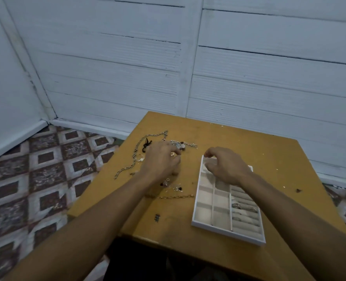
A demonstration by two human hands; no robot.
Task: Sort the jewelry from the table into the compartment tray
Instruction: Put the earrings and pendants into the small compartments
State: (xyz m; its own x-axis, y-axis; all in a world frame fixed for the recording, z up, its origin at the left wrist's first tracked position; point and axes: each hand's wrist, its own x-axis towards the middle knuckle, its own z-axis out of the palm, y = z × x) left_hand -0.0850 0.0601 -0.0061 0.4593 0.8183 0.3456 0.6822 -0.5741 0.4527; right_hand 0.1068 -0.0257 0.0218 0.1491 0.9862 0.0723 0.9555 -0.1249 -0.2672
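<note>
My left hand (160, 161) pressed curled fingers among the jewelry (136, 155) on the table (269, 159); grip indeterminate. My right hand (225, 168) hovered, fingers curled, over the compartment tray (204, 222); contents indeterminate.

The only mark I could read was a small dark hash-like sign (157, 218) on the yellow table (269, 155), near its front edge. It sat left of the white tray (229, 233), by its near corner, rather smudged

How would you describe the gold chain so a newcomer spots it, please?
Find the white tray on the yellow table. Just left of it lies the gold chain, stretched straight; the other long chain is silver and curved.
</note>
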